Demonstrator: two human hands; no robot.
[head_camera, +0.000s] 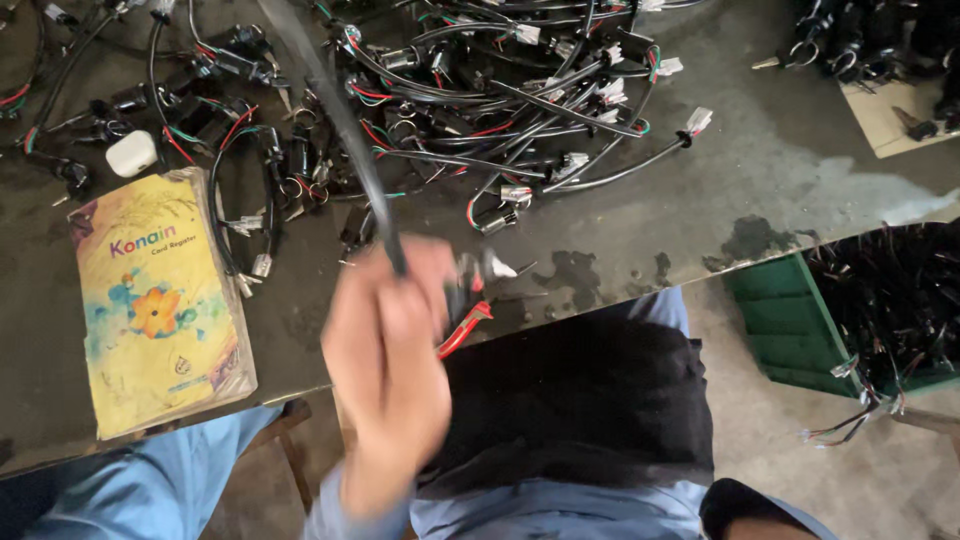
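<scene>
My left hand (385, 350) is blurred with motion near the table's front edge. It is closed around a thick black cable (340, 120) that runs up and away over the table. The red handles of a small plier-like tool (466, 327) stick out just right of that hand. My right hand is mostly hidden behind the left, and its grip cannot be made out. Behind my hands lies a big tangle of black wire harnesses (480, 90) with white connectors and red and green leads.
A yellow booklet (160, 300) lies at the left of the dark stained table (780, 170), with a small white case (132, 153) above it. A green crate (790, 320) full of harnesses stands on the floor at right. Black cloth (580, 400) covers my lap.
</scene>
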